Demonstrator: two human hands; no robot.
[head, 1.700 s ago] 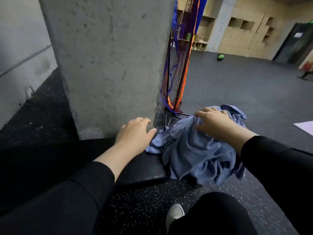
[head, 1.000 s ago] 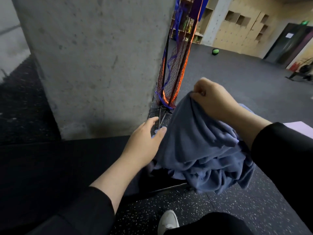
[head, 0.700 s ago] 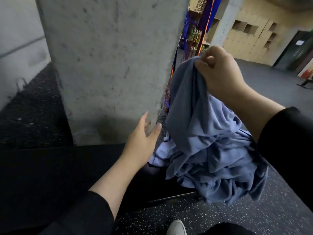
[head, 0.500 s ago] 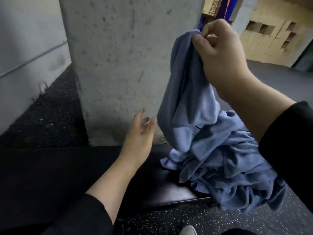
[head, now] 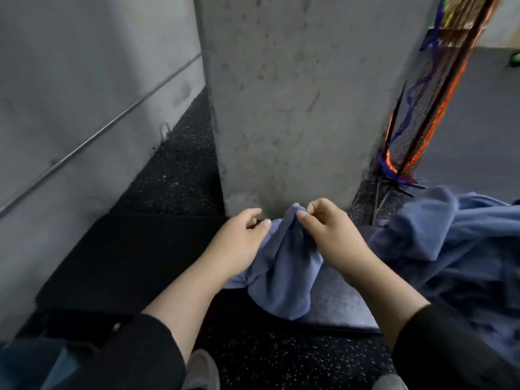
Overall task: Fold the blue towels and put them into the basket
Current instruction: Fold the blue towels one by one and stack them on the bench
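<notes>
A single blue towel point(head: 281, 274) hangs bunched over the black padded bench point(head: 126, 249), in front of the concrete pillar. My right hand point(head: 332, 235) pinches the towel's raised top fold between thumb and fingers. Just to its left, my left hand point(head: 239, 243) has its fingers curled at the towel's left edge and holds it there. A crumpled pile of more blue towels point(head: 455, 237) lies to the right, on the bench end and the floor. No basket can be made out.
The concrete pillar point(head: 281, 94) stands right behind the bench, with a grey wall point(head: 70, 94) to the left. A folded net stand with orange and blue trim point(head: 408, 130) leans beside the pillar. Speckled black rubber floor point(head: 267, 358) and a shoe point(head: 201, 370) are below.
My right hand lifted one towel high out of the pile, then brought it down to the left onto the bench. My left hand, open before, has closed on the towel's edge.
</notes>
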